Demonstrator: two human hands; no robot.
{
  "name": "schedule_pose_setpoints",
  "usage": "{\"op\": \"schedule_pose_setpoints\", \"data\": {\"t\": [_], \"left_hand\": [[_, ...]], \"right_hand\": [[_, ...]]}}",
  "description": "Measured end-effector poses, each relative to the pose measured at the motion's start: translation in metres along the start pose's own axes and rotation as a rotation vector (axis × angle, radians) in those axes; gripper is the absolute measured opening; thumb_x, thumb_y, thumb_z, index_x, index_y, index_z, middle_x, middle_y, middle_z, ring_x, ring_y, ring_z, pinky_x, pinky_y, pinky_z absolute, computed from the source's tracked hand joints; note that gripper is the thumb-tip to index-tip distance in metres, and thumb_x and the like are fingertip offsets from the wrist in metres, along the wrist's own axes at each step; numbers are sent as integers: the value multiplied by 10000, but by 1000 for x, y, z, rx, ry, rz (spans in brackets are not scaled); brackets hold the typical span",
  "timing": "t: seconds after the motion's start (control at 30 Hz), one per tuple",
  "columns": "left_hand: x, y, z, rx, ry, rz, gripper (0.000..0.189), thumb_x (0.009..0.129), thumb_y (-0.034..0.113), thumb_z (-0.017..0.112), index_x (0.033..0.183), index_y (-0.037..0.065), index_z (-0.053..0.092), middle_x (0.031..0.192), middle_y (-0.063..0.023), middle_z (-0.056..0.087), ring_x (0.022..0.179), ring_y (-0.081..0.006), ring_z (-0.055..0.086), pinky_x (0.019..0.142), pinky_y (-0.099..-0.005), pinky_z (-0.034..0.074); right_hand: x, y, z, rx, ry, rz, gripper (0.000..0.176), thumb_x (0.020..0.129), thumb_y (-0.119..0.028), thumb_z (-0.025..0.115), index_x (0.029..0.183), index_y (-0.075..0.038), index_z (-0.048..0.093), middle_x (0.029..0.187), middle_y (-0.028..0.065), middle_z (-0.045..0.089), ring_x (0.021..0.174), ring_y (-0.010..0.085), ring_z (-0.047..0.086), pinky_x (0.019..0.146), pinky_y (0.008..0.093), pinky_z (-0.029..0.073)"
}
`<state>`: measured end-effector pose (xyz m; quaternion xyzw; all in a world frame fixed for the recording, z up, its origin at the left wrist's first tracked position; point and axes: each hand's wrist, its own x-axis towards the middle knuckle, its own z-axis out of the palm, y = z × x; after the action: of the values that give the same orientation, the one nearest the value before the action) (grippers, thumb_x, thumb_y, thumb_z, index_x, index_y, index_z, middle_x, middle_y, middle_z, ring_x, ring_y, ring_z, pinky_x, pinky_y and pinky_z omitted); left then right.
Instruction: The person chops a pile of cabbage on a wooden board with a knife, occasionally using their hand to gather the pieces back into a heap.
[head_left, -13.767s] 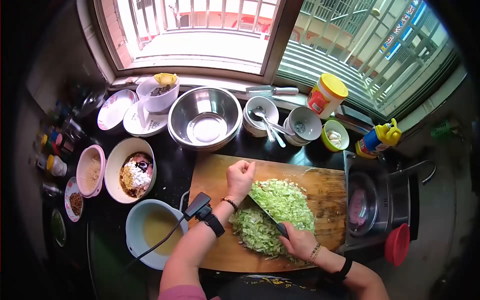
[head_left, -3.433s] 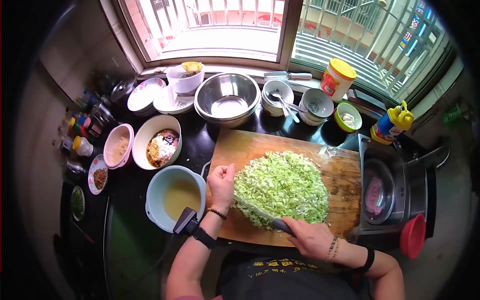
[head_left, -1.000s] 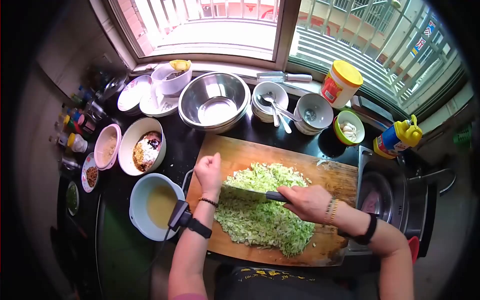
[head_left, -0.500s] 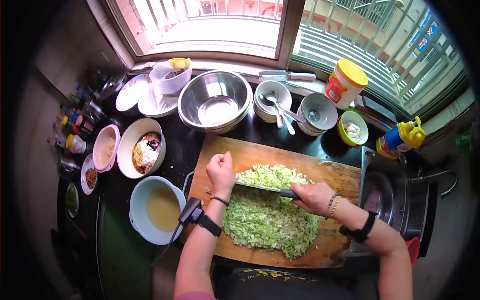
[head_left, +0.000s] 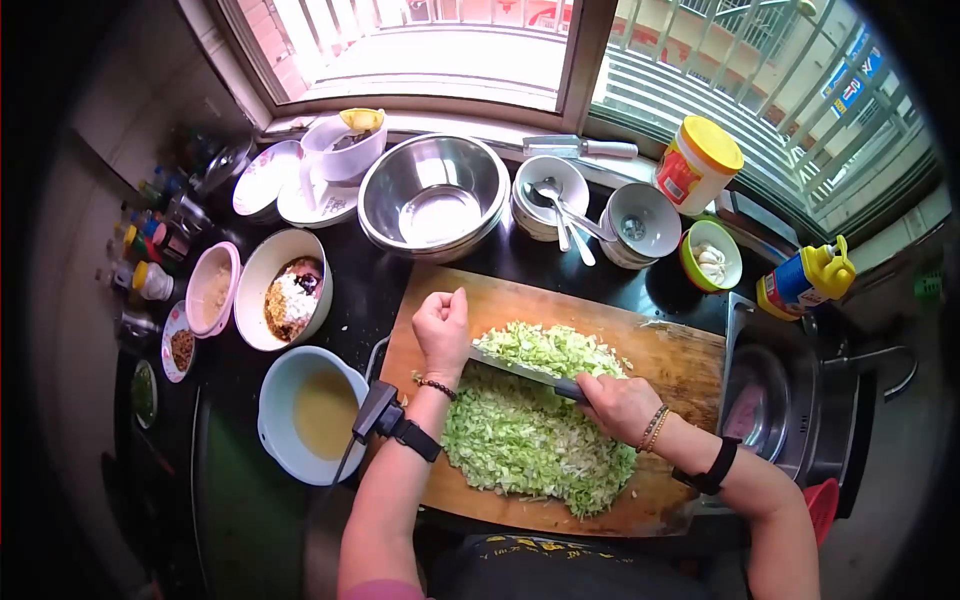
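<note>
Chopped greens (head_left: pixel 530 450): mid-board (head_left: pixel 685 372); likely light, damp, soft.
Knife (head_left: pixel 520 370): across them, tip toward ten o'clock; stiff, we judge; handle (head_left: pixel 572 390) best.
Right hand (head_left: pixel 622 406): clamped on handle, four o'clock.
Left hand (head_left: pixel 442 325): curled fist beside tip; contact, we can't tell.

The right hand (head_left: pixel 622 405) hides the rear of the handle of the knife (head_left: pixel 525 372); whether the blade's tip touches the left hand (head_left: pixel 442 322), its curled fingertips hidden, cannot be told. The right forearm (head_left: pixel 770 485) partly covers a red bowl (head_left: pixel 822 508). Bottles (head_left: pixel 150 240) at left blur into shadow. The view's near edge crops the dark shirt (head_left: pixel 560 578).
</note>
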<state>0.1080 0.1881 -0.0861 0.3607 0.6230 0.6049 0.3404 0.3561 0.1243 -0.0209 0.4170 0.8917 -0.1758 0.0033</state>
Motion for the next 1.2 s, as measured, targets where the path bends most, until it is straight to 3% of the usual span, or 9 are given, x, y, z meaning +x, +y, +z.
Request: {"op": "schedule_pose_setpoints", "data": {"t": [0.13, 0.27, 0.33, 0.47, 0.6, 0.7, 0.87, 1.07, 1.2], "left_hand": [[7, 12, -8, 36, 56, 30, 235, 834, 149, 623, 652, 22, 547, 565, 84, 450, 504, 9, 351, 444, -187, 279], [5, 3, -31, 161, 23, 57, 226, 828, 146, 627, 659, 13, 560, 574, 72, 466, 513, -1, 366, 457, -187, 290], [-7, -9, -35, 96, 102, 9, 213, 828, 143, 627, 676, 12, 556, 573, 67, 473, 512, -2, 374, 456, -187, 298], [-13, 6, -35, 84, 42, -5, 216, 834, 143, 619, 673, 18, 550, 568, 69, 460, 508, 1, 361, 448, -194, 284], [-6, 26, -48, 91, 134, 60, 259, 848, 151, 600, 631, 27, 528, 565, 83, 440, 514, -4, 338, 457, -191, 269], [-14, 12, -56, 179, 110, 94, 256, 854, 146, 591, 636, 25, 529, 555, 78, 442, 507, -2, 352, 451, -194, 271], [-36, 19, -53, 199, 61, 41, 233, 861, 139, 586, 670, 20, 524, 552, 68, 465, 495, 14, 377, 430, -181, 263], [-58, 44, -39, 46, 81, -53, 249, 865, 157, 585, 658, 36, 518, 548, 86, 393, 494, 4, 295, 441, -189, 228], [-89, 18, -1, -8, 39, -44, 245, 858, 130, 590, 645, 35, 513, 517, 88, 391, 465, -1, 298, 417, -209, 226]], "right_hand": [[0, -15, -22, 56, 1, -19, 254, 834, -257, 577, 911, -70, 424, 665, 106, 566, 589, 302, 591, 514, 406, 472], [0, -47, -32, 180, -192, 34, 267, 846, -277, 565, 908, -62, 418, 698, 125, 585, 587, 316, 589, 518, 418, 470], [-4, -35, 1, 191, -130, -4, 270, 847, -280, 562, 909, -60, 417, 701, 130, 584, 585, 317, 588, 520, 418, 471], [-8, -27, 19, 176, -64, -36, 263, 849, -266, 568, 965, -71, 436, 728, 119, 595, 628, 303, 598, 507, 402, 469], [-3, -59, -18, 179, -98, -32, 271, 854, -280, 551, 914, -54, 414, 705, 134, 586, 578, 305, 594, 500, 416, 473], [0, -81, -31, 183, -252, 14, 262, 872, -280, 528, 907, -49, 410, 688, 133, 586, 583, 305, 595, 504, 415, 475], [-9, -56, 19, 205, -132, -27, 265, 875, -284, 523, 903, -52, 398, 690, 134, 586, 611, 310, 603, 523, 419, 478], [-32, -64, -75, 5, -249, -57, 266, 882, -299, 509, 935, -57, 413, 660, 108, 569, 569, 298, 596, 469, 396, 469], [-55, -21, -48, -63, -260, -27, 255, 860, -304, 541, 925, -81, 435, 662, 100, 564, 560, 287, 592, 462, 381, 466]]}}
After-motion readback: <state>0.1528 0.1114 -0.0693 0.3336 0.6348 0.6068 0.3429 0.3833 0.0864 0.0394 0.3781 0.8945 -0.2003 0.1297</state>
